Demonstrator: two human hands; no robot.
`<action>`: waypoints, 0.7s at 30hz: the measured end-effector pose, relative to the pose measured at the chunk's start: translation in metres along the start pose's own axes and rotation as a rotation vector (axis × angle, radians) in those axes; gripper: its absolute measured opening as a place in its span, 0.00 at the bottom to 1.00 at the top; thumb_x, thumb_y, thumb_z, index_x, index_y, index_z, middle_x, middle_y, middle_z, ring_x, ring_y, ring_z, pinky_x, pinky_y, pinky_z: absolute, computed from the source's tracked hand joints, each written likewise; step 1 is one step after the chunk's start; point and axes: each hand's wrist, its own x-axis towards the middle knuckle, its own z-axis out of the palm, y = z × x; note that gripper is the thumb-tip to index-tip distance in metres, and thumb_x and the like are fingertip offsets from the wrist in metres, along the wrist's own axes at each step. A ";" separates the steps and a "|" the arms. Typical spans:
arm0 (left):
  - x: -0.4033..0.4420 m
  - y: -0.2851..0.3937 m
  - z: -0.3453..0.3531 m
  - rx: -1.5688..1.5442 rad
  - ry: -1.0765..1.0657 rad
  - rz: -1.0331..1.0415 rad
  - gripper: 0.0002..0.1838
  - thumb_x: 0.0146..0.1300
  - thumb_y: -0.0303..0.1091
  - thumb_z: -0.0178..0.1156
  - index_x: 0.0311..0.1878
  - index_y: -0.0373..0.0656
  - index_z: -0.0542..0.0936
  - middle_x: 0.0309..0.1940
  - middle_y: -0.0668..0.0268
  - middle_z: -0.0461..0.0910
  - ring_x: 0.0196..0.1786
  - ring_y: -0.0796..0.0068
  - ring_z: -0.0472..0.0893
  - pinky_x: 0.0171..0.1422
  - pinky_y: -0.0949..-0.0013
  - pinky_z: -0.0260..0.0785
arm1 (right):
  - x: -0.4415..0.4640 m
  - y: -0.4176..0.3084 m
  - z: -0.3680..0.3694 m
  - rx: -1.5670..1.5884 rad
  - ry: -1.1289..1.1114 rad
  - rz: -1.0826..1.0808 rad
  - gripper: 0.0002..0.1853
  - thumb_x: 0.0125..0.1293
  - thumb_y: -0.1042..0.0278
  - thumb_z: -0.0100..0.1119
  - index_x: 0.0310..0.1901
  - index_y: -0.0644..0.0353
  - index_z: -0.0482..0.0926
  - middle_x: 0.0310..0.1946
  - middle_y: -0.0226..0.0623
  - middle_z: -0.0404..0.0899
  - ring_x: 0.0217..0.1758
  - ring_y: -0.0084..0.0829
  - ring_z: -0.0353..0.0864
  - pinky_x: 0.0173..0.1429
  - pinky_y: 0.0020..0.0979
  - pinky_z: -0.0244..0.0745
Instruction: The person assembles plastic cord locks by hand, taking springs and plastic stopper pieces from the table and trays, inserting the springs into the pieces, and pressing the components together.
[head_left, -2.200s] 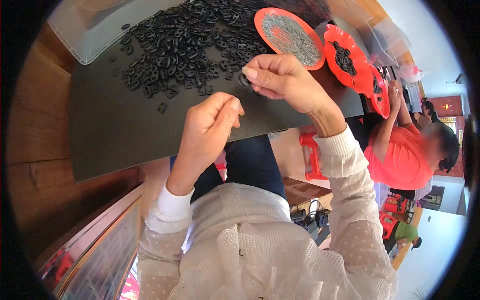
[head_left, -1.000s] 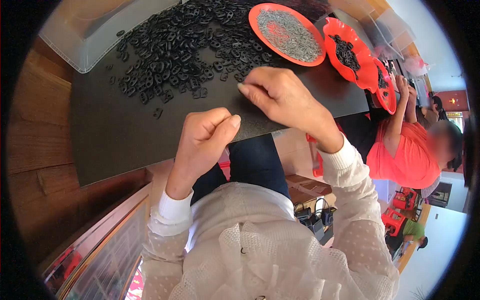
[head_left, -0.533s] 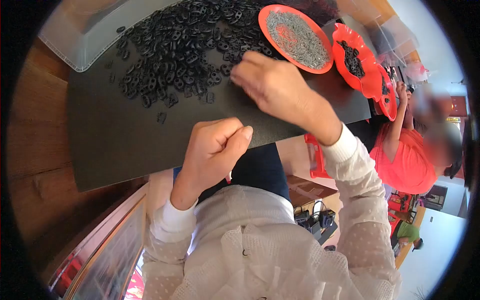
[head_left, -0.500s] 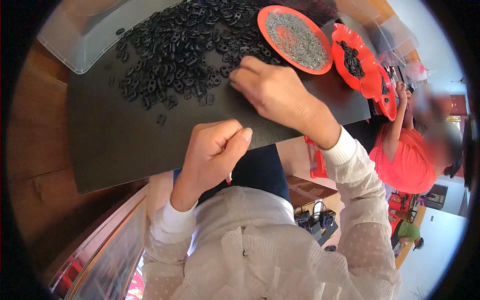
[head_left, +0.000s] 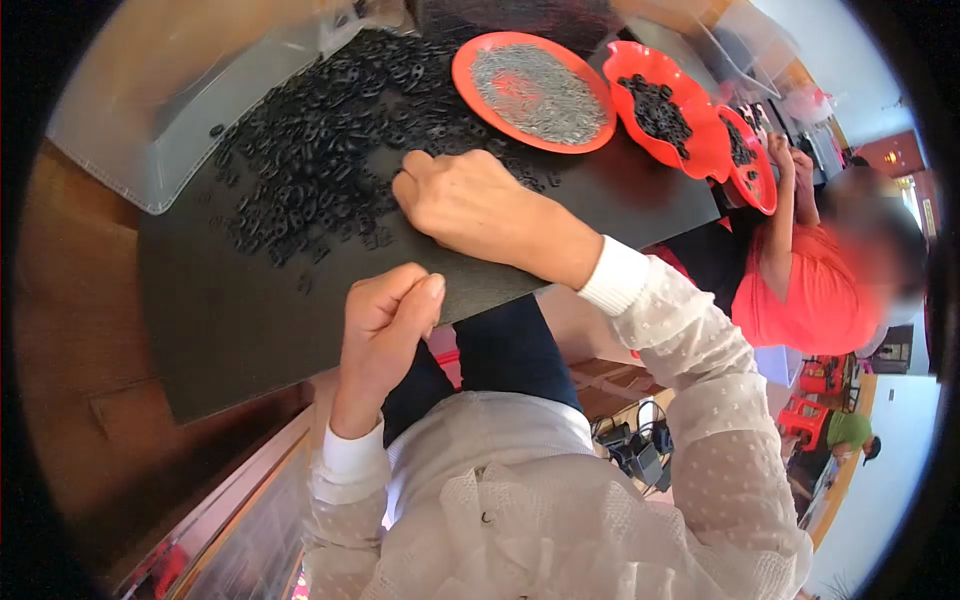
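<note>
A large heap of small black plastic pieces [head_left: 310, 150], many oval with two holes, is spread over the dark tabletop [head_left: 250, 330]. My right hand [head_left: 475, 205] is at the heap's near right edge, its fingers curled down and closed. Whatever is under those fingertips is hidden. Closer to my body, my left hand [head_left: 385, 320] is held in a fist with the thumb pressed on the curled fingers. Its contents cannot be seen. Beyond my right hand lies a red plate [head_left: 463, 75] of small, thin silvery metal pieces.
A red scalloped dish [head_left: 708, 125] and another red dish [head_left: 763, 190] hold more black pieces at the right. A clear plastic bin [head_left: 170, 165] stands at the left. A person in a red shirt [head_left: 800, 290] works at the right. Boxes and black cables are below.
My right hand has moved left along the heap's near edge. My left hand stays in a fist, slightly lower and further left. The camera view has shifted a little.
</note>
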 end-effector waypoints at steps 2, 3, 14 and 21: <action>0.000 0.001 0.003 0.018 0.031 -0.020 0.16 0.66 0.27 0.51 0.19 0.37 0.68 0.13 0.73 0.66 0.18 0.87 0.63 0.23 0.76 0.53 | -0.001 0.003 -0.005 0.090 -0.005 0.059 0.07 0.51 0.70 0.58 0.27 0.66 0.77 0.28 0.48 0.77 0.27 0.42 0.82 0.27 0.37 0.77; -0.001 0.000 0.004 0.024 0.047 -0.029 0.17 0.66 0.27 0.51 0.19 0.38 0.68 0.13 0.73 0.66 0.18 0.87 0.62 0.23 0.77 0.53 | -0.001 0.005 -0.008 0.133 -0.007 0.087 0.07 0.51 0.70 0.58 0.27 0.67 0.77 0.28 0.49 0.78 0.27 0.44 0.82 0.28 0.39 0.77; 0.001 -0.010 0.008 -0.126 0.247 -0.029 0.17 0.73 0.41 0.48 0.32 0.40 0.75 0.21 0.73 0.72 0.22 0.88 0.65 0.25 0.82 0.55 | -0.037 -0.041 -0.031 1.040 0.307 0.344 0.04 0.61 0.74 0.57 0.34 0.65 0.77 0.27 0.39 0.75 0.29 0.33 0.77 0.32 0.32 0.71; -0.001 -0.004 0.006 -0.405 0.340 -0.108 0.14 0.70 0.36 0.49 0.28 0.41 0.73 0.20 0.72 0.70 0.20 0.87 0.65 0.21 0.81 0.53 | -0.041 -0.045 -0.032 0.596 0.237 0.149 0.08 0.62 0.67 0.58 0.37 0.62 0.75 0.25 0.39 0.70 0.27 0.42 0.76 0.24 0.37 0.70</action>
